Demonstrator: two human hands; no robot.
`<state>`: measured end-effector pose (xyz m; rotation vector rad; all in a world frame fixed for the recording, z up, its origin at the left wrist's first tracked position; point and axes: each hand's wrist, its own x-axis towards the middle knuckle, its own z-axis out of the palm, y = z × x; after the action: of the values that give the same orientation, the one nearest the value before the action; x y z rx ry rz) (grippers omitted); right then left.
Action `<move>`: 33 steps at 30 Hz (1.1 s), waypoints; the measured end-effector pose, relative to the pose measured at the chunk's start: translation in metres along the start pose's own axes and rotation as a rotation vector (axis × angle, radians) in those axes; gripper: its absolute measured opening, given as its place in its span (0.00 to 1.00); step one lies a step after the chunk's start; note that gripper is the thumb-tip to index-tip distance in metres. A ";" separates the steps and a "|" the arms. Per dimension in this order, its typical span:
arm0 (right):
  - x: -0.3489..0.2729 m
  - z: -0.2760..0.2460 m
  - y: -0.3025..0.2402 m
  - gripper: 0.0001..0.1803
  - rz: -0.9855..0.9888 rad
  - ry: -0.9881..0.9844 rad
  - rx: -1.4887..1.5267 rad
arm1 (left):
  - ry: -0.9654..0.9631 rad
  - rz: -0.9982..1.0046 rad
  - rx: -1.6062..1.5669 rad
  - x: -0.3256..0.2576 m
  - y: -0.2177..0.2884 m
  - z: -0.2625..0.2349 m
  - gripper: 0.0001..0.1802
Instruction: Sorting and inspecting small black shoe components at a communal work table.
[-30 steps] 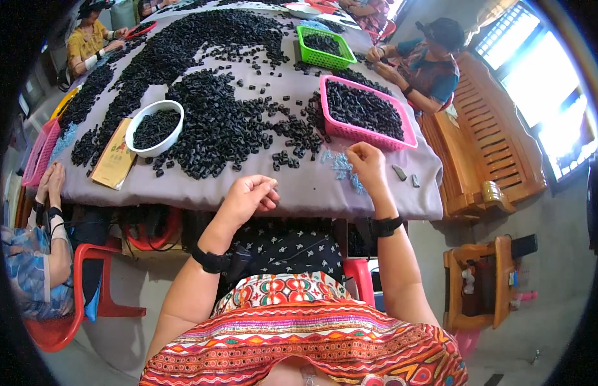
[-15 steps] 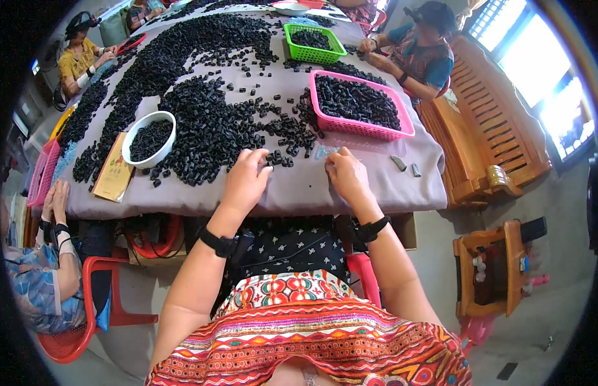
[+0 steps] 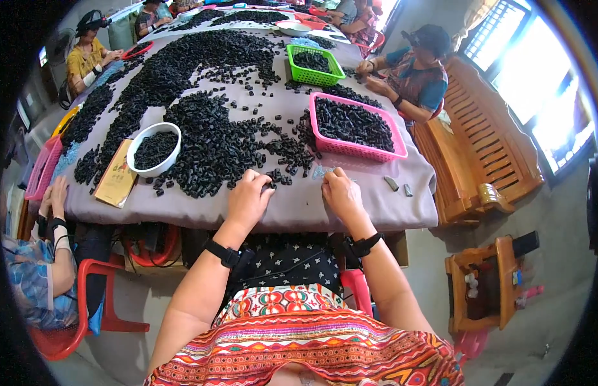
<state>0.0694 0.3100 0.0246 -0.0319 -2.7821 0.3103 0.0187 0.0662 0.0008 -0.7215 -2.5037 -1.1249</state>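
Note:
My left hand [image 3: 249, 201] is at the near edge of a large pile of small black tube-like pieces [image 3: 206, 145]. Its thumb and fingers are drawn together, with a black piece between the tips. To its right, my right hand [image 3: 342, 194] rests low over the grey cloth [image 3: 292, 209], fingers curled in. What those fingers hold, if anything, is too small to make out. Beside its fingertips lie small pale blue bits [image 3: 321, 172]. A pink basket [image 3: 360, 147] full of black pieces stands just beyond the right hand.
A white bowl [image 3: 172, 159] of thin black pieces stands left, beside a yellow booklet [image 3: 114, 183]. A green basket [image 3: 316, 77] is farther back. Two grey-green scraps [image 3: 391, 184] lie at the right. Other people sit round the table; one person's hands [image 3: 53, 196] are at the left edge.
My left fingers have closed together at the black pieces, where they were more spread. My right hand stays in nearly the same place, curled. The whole view has shifted slightly.

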 end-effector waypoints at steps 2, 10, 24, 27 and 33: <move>0.000 0.002 0.002 0.05 -0.021 0.064 0.046 | 0.022 0.033 0.016 -0.002 0.005 0.000 0.14; 0.003 -0.008 -0.006 0.05 -0.012 0.168 0.231 | 0.029 0.051 -0.080 -0.001 -0.001 0.001 0.09; 0.002 0.004 -0.070 0.07 -0.104 -0.052 0.681 | 0.012 0.045 0.003 -0.001 -0.004 0.004 0.10; 0.002 0.021 -0.074 0.07 -0.074 -0.039 0.736 | -0.001 -0.006 -0.012 -0.001 0.002 0.001 0.09; -0.004 0.033 -0.079 0.07 -0.093 0.066 0.642 | 0.032 0.018 -0.014 -0.005 -0.005 0.002 0.09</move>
<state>0.0632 0.2253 0.0104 0.2356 -2.4812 1.1282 0.0200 0.0637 -0.0057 -0.7233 -2.4605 -1.1391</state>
